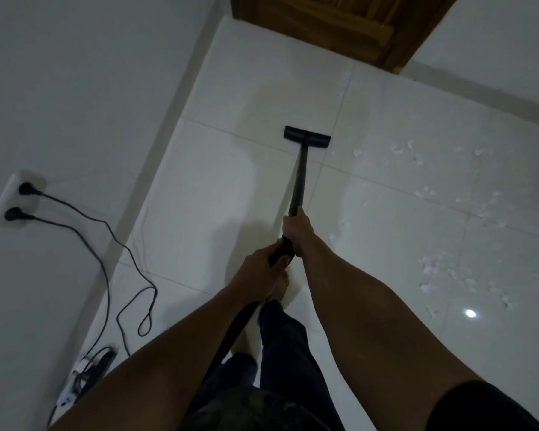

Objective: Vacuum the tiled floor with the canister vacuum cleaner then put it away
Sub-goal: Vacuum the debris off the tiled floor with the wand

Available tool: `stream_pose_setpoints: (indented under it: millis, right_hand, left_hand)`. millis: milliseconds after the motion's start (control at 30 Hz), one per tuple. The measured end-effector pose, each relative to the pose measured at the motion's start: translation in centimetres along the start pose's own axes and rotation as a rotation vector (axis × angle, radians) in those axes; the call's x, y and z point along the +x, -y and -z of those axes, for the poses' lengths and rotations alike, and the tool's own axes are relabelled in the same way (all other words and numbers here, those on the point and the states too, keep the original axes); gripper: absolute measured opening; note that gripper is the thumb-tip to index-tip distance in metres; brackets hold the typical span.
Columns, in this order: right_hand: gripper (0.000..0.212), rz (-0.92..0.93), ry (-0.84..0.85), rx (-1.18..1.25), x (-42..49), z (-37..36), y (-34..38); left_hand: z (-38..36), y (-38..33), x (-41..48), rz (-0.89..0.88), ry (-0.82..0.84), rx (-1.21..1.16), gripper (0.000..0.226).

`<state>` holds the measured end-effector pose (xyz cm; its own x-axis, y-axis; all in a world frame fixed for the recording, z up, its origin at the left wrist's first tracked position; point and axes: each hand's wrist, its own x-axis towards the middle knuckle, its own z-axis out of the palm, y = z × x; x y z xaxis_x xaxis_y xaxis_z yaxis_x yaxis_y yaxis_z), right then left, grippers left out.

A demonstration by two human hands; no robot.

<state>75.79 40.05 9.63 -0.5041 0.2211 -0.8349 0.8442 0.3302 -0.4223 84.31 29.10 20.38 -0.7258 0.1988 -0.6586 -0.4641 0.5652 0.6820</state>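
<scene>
A black vacuum wand [299, 178] runs from my hands down to a flat black floor head [307, 137] resting on the white tiled floor [218, 181]. My right hand [296, 231] grips the wand higher up, and my left hand [262, 269] grips the handle end just behind it. A black hose [231, 337] trails from the handle back past my legs. White paper scraps [430, 269] lie scattered over the tiles to the right of the head. The canister itself is out of view.
A white wall [59, 88] stands on the left with a socket plate [13, 200] holding two black plugs. Their cords [128, 275] loop over the floor to a power strip [87, 374] at lower left. A wooden door [339, 26] closes the far end.
</scene>
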Motion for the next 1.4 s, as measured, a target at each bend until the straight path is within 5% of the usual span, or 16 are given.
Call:
stream_pose_setpoints:
  millis: [933,1400]
  right_hand:
    - [0.066,-0.105,0.008,0.368,13.1,4.3,18.4]
    - [0.065,-0.088,-0.09,0.249,22.8,5.8,26.7]
  left_hand:
    - [10.4,-9.0,18.2,-0.061,-0.058,0.1,0.047]
    - [14.8,-11.5,30.0,-0.106,-0.008,0.036,0.046]
